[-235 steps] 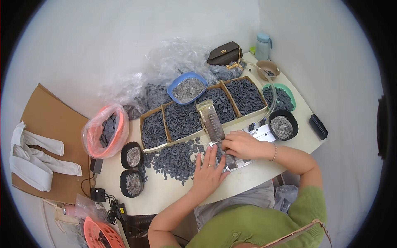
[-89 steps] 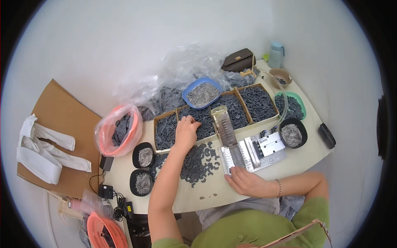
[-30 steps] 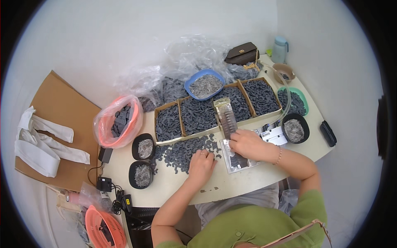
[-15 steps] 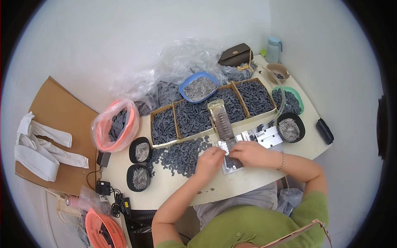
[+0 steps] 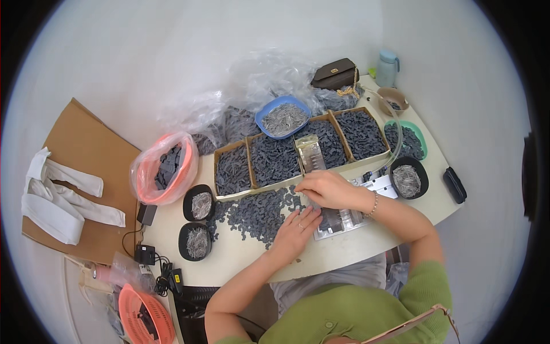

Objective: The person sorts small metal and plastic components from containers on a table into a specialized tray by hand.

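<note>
"metal plate first: how does it lie from the hands?"

"on the table, right of the left hand, and on the near side of the right hand. its long axis slants from near left to far right, toward the black bowl."

"which hand is nearer?"

"the left, i'd judge. its fingertips are at the plate's left edge; touching or just above, i can't tell. the right palm and wrist cover part of the far edge, while the right fingertips point left, past the plate's end."

"is either hand gripping?"

"the left is flat, fingers stretched out, with nothing in its grasp that i can see. the right has its fingertips drawn together; whether a small piece is pinched there, i can't tell."

"and the clear case?"

"it's far of the plate, lying over the front of the divided box, long axis running far to near with a slight slant right. its near end is hidden behind the right hand."

"the loose grey pieces?"

"left of both hands, spread along the near side of the box, closer to the left hand."
</note>
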Action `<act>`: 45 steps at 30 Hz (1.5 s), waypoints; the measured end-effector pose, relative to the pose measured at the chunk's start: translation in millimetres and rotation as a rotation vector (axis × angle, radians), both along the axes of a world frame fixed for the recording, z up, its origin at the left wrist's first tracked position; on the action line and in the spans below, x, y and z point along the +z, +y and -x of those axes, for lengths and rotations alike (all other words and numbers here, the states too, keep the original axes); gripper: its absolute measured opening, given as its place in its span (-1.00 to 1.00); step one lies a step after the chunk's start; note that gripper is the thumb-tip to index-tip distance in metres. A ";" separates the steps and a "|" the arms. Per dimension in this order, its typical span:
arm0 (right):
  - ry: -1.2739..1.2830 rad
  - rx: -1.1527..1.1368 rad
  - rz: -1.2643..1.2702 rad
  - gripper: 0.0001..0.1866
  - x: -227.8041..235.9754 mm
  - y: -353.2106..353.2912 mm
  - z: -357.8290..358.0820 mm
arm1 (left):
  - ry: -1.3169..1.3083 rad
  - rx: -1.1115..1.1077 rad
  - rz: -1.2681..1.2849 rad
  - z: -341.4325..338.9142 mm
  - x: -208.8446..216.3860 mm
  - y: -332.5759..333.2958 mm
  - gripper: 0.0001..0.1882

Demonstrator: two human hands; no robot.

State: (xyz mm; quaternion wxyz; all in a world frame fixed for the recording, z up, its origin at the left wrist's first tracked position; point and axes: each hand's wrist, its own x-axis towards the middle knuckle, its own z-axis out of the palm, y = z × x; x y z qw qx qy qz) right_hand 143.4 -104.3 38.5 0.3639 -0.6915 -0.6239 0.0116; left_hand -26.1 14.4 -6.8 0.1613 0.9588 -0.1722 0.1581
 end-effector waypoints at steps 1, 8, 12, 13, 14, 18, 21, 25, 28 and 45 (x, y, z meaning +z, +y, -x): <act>0.000 0.014 0.042 -0.86 1.5 2.3 -1.2 | 0.007 -0.008 0.031 -0.2 0.5 1.9 -0.49; 0.035 0.109 0.489 -0.81 10.9 -22.8 -2.4 | 0.002 0.003 0.253 5.9 3.6 23.4 -0.53; 0.044 0.090 0.449 -0.78 -3.6 -28.4 4.9 | -0.080 0.279 0.468 -3.1 5.0 44.0 -0.70; 0.035 0.088 0.438 -0.79 -6.2 -28.8 6.2 | -0.077 0.329 0.417 -6.1 9.0 48.8 -0.74; 0.006 0.073 0.427 -0.80 -9.3 -29.9 8.3 | -0.075 0.379 0.365 -9.6 13.4 53.2 -0.78; -0.029 0.007 0.327 -0.85 -15.2 -30.4 5.5 | -0.066 0.312 0.178 -19.7 11.0 57.0 -0.88; 0.073 -0.022 0.301 -0.85 -0.8 -34.6 -31.7 | 0.003 0.256 0.090 -23.7 10.0 49.7 -0.88; -0.015 -0.383 0.246 -0.80 35.5 -64.4 -122.1 | 0.058 0.249 0.112 -24.7 6.6 48.8 -0.88; -0.051 -0.854 0.116 -0.73 44.3 -106.8 -205.1 | 0.108 0.241 0.124 -27.5 6.1 49.7 -0.87; -0.062 -0.124 0.079 -0.79 29.9 -50.0 -27.1 | -0.054 0.052 0.392 -44.7 -3.8 -4.4 -0.82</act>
